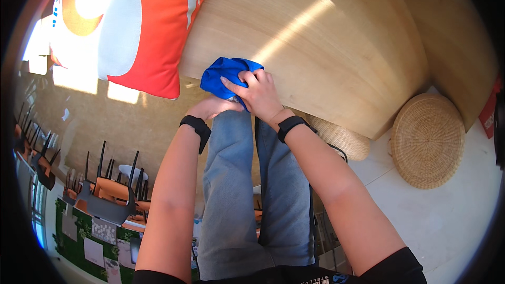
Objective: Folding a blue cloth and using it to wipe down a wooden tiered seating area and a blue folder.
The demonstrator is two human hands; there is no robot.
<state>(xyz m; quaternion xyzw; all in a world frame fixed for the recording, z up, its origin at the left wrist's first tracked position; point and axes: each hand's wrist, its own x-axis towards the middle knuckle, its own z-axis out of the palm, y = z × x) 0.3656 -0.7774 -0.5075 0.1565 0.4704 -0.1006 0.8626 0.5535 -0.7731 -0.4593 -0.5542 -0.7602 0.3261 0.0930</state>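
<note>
A bunched blue cloth (221,77) is held between my two hands, above the knees of my jeans and at the near edge of the wooden surface. My right hand (258,90) lies over the cloth, fingers curled into it and the index finger stretched along its top. Under the cloth's lower edge my left hand (215,107) is closed, most of its fingers hidden. Between the hands peeks a small light, patterned thing (233,99), mostly covered; what it is cannot be told. Each wrist wears a black band.
A red, orange and white cushion (161,27) sits on the pale wooden surface (315,47) at upper left. Round woven straw seats, one a flat pouf (429,142), stand at right on the light floor. Upturned orange-and-grey chairs (112,199) appear at lower left.
</note>
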